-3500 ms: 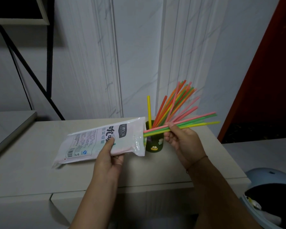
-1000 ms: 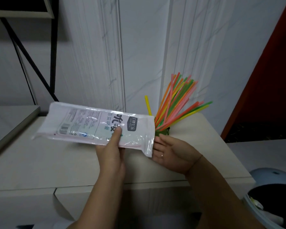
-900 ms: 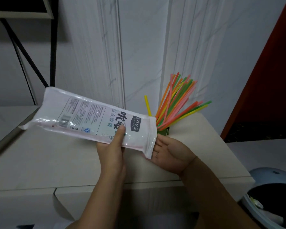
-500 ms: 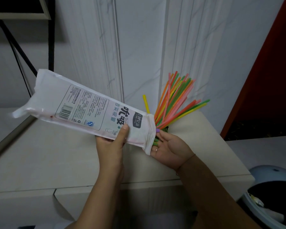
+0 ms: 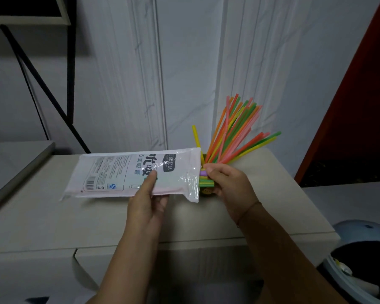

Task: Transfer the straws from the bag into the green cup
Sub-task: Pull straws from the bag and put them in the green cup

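Risk: your right hand pulls the straw ends from the bag right in front of the green cup, which is mostly hidden and top-heavy with fanned straws. A sideways tug or a knuckle bump could tip it across the surface. Loose straws could also slide out of the bag mouth if it dips.

Grip: your right-hand grip is narrow, pinched on the protruding ends; how many, I cannot tell. Your left hand clamps the bag mid-length, thumb on top, holding it roughly level above the surface.
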The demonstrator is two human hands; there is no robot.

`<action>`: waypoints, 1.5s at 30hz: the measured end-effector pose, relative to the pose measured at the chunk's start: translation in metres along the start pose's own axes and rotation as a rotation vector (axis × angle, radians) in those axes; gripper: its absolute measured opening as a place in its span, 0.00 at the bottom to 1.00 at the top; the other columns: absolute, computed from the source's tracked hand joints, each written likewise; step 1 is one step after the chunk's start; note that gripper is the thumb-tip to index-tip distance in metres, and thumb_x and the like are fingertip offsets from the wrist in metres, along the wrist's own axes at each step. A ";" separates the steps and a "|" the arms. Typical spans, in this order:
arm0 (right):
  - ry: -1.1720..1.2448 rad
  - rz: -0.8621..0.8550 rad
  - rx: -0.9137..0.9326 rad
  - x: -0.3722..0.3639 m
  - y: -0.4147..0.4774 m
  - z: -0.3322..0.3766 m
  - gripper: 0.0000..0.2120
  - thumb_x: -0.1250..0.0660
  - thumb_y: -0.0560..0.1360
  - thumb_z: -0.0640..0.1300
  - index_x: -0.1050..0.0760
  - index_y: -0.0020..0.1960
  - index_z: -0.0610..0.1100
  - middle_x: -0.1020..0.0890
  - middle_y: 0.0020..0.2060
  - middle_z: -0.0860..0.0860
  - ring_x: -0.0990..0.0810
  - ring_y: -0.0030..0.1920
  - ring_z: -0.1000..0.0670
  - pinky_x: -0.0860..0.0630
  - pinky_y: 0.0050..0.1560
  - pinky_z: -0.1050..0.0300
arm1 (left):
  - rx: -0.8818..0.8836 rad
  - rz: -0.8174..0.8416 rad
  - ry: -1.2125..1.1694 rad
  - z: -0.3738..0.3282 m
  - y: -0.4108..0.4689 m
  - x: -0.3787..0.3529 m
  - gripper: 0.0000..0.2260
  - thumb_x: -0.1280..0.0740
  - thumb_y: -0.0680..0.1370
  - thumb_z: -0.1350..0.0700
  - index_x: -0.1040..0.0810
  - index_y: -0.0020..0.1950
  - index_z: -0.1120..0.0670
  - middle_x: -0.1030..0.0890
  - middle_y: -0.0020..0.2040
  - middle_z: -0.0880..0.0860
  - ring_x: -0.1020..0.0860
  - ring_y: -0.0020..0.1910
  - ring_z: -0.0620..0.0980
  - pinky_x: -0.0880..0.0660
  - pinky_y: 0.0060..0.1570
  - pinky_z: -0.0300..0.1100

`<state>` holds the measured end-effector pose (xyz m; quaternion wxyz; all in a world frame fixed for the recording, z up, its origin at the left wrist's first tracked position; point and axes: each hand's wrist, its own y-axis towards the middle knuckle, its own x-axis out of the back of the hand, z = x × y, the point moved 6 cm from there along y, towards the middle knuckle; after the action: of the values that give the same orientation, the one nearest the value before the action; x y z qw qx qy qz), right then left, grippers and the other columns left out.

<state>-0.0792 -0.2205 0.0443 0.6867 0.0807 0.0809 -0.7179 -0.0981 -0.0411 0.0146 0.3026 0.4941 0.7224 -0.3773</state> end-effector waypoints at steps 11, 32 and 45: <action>-0.101 0.088 0.015 -0.001 -0.001 0.001 0.03 0.30 0.71 0.35 0.20 0.43 0.41 0.16 0.33 0.50 0.20 0.36 0.50 0.22 0.40 0.57 | 0.020 -0.042 0.048 -0.003 0.000 0.002 0.14 0.31 0.73 0.67 0.22 0.55 0.54 0.14 0.48 0.52 0.16 0.48 0.50 0.20 0.48 0.53; -0.150 0.095 0.023 0.014 -0.008 0.026 0.06 0.36 0.74 0.31 0.21 0.45 0.37 0.20 0.26 0.47 0.23 0.25 0.57 0.25 0.29 0.68 | 0.007 -0.097 -0.032 -0.017 0.005 0.013 0.15 0.29 0.73 0.64 0.23 0.57 0.52 0.14 0.47 0.53 0.15 0.46 0.49 0.18 0.39 0.49; 0.391 0.140 -0.136 -0.007 -0.009 0.013 0.07 0.39 0.76 0.34 0.22 0.45 0.35 0.20 0.31 0.47 0.22 0.29 0.56 0.24 0.33 0.68 | 0.125 -0.121 0.032 0.002 -0.001 0.011 0.11 0.32 0.73 0.67 0.22 0.52 0.54 0.14 0.39 0.52 0.15 0.37 0.49 0.18 0.34 0.46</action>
<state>-0.0880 -0.2164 0.0590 0.7100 0.1775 0.2550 -0.6319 -0.1021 -0.0379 0.0049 0.2362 0.4736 0.7308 -0.4311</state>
